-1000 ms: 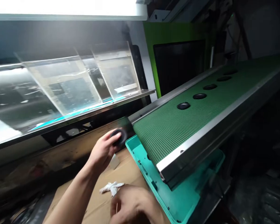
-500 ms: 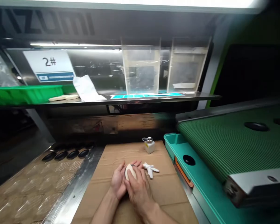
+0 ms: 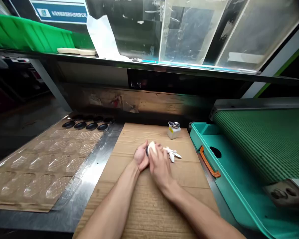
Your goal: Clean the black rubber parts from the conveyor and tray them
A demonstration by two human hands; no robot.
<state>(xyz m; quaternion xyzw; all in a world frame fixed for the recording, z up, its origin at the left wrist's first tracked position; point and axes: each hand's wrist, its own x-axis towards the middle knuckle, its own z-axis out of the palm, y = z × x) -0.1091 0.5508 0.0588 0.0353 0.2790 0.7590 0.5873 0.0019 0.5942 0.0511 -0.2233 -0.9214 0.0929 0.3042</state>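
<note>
Over the cardboard sheet [image 3: 139,212], my left hand [image 3: 140,156] lies palm up, cupped around a small dark rounded piece [image 3: 147,150]. My right hand [image 3: 161,166] grips a cream-coloured pad [image 3: 152,146] from above, fingers bent over it, and presses it against the dark piece. Most of that piece is hidden by the pad and fingers. Just right of my right hand lies a crumpled white cloth-like scrap [image 3: 173,154]. Behind it stands a small white bottle [image 3: 173,132] with a metal top.
On the left is a clear moulded tray [image 3: 47,162] with several black oval pieces [image 3: 92,126] in its far rows. A teal bin [image 3: 235,202] with an orange handle [image 3: 208,164] stands right, beside a green conveyor belt [image 3: 259,139]. A metal shelf [image 3: 189,68] crosses overhead, bearing a green crate [image 3: 30,35].
The view has tilted downward, so more of the forearms and tray shows. Both hands stay together on the dark piece and pad, with the pad slightly turned.
</note>
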